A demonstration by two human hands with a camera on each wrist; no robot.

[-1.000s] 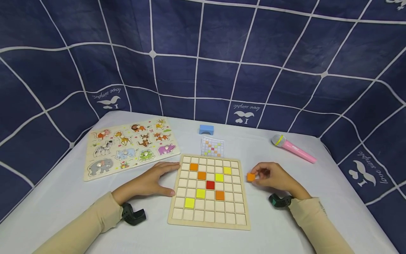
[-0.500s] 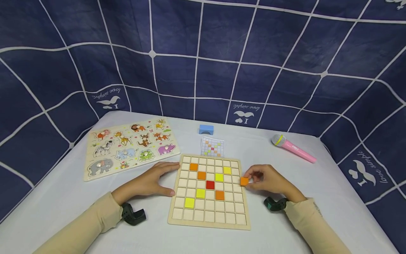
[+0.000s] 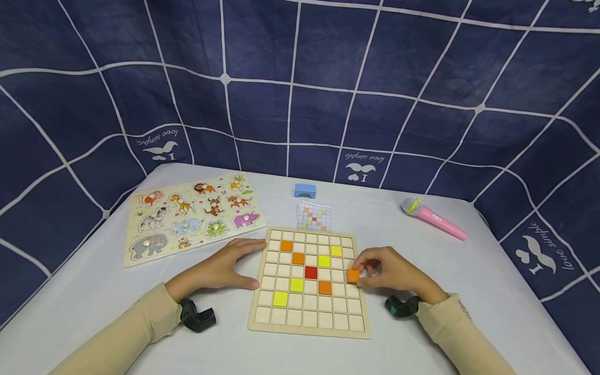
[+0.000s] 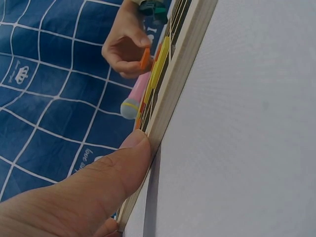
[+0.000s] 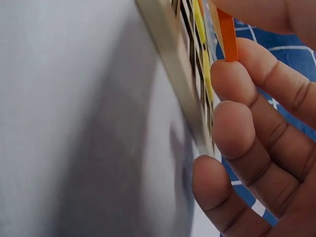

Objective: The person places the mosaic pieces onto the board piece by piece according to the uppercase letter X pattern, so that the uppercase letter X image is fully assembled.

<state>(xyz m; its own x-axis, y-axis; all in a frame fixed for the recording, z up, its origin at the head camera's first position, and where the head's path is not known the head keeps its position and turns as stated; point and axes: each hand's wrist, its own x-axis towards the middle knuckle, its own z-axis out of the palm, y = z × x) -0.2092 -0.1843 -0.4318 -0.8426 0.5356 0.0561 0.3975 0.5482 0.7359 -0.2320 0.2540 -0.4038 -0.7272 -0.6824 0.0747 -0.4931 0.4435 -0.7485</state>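
Note:
My right hand (image 3: 391,270) pinches a square orange tile (image 3: 353,275) between thumb and fingers, over the right side of a wooden grid board (image 3: 309,331). In the right wrist view, this orange tile (image 5: 228,37) stands edge-on between thumb and fingertips, with the other fingers loosely bent. My left hand (image 3: 217,268) rests along the board's left edge, fingers and thumb spread. The left wrist view has its thumb (image 4: 113,173) touching the board's edge. Set in the grid are several orange and yellow tiles around a red tile (image 3: 311,272), forming diagonal lines.
Behind the board lies a small pattern card (image 3: 315,216), partly under or behind its far edge, with a blue arched block (image 3: 305,190) beyond. An animal peg puzzle (image 3: 171,250) lies at the left. To the right is a pink toy microphone (image 3: 440,223). Dark blue grid cloth hangs around the table.
The right hand has carried the orange tile leftward and nearer the person, from beside the board to above its right-hand column. The left hand stays where it was.

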